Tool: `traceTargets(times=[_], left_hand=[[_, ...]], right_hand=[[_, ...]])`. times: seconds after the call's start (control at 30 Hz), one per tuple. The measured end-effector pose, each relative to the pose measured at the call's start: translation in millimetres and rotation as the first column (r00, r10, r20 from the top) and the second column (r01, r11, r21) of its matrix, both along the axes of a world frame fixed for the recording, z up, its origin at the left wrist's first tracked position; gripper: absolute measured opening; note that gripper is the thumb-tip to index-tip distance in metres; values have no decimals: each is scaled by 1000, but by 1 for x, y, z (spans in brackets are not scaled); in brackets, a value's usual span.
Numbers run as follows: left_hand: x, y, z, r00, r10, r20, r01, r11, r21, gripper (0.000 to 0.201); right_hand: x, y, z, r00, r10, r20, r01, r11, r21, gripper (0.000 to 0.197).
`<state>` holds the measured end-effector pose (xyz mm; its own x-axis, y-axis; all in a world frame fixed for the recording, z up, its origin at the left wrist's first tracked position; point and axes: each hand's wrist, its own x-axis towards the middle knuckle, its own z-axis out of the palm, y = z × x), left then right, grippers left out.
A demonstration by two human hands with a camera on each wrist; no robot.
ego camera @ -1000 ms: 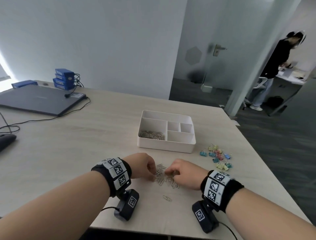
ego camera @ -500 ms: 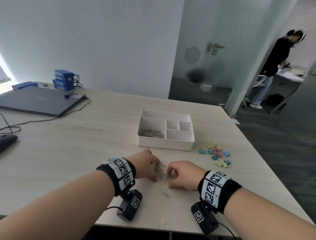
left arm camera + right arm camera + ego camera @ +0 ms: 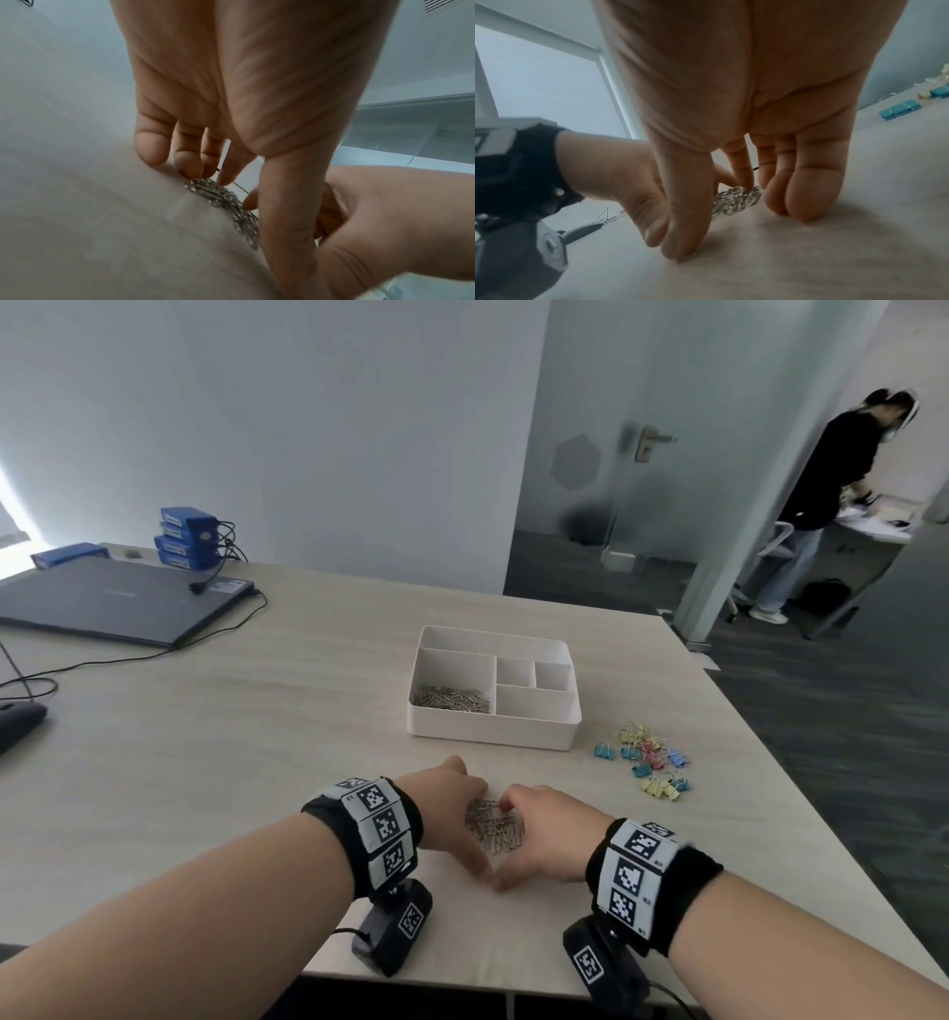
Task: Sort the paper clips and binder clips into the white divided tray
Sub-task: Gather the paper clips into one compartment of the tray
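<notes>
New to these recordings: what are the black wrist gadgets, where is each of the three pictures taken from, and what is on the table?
No machine: a person works bare-handed. The black blocks under the wrists are cameras; the big picture comes from a head camera, the two close-ups look along each palm. The left hand and right hand cup a heap of loose paper clips on the table, fingertips around it; nothing is lifted. Beyond stands the white divided tray, with paper clips already in its large left compartment. Coloured binder clips lie to its right.

We saw bare table (image 3: 308, 737) between the hands and the white divided tray (image 3: 493, 742); binder clips (image 3: 647, 762) crowded the right, a laptop (image 3: 118, 603) far left.
</notes>
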<state>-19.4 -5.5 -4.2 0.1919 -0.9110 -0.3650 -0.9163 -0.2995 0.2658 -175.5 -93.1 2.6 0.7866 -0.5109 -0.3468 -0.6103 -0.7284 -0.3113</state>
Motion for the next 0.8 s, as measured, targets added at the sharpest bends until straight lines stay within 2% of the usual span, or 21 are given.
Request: traceTargets(times=[0.13, 0.2, 0.33, 0.43, 0.57, 0.73, 0.8], left_hand=[[-6, -3, 0, 1000, -3, -12, 3, 999, -47, 87], [-5, -4, 2, 1000, 4, -11, -5, 998, -64, 86], [5, 3, 3, 998, 59, -12, -59, 996, -68, 95], [14, 6, 5, 995, 98, 11, -97, 994, -51, 93], [9, 4, 9, 993, 116, -20, -117, 991, -63, 80], [-11, -5, 5, 994, 77, 73, -72, 995, -74, 67], [-14, -8, 2, 993, 95, 69, -87, 991, -102, 61]], right_hand=[[6, -7, 0, 997, -56, 57, 58, 998, -27, 63], [7, -14, 0, 988, -102, 111, 103, 995, -4, 55], [-3, -19, 3, 976, -165, 144, 145, 980, 139, 61], [-8, -21, 2, 993, -96, 64, 93, 994, 54, 80], [-1, -15, 0, 998, -41, 56, 42, 999, -16, 89], [10, -11, 0, 997, -31, 77, 32, 999, -3, 70], [12, -11, -1, 996, -30, 85, 30, 1000, 5, 62]])
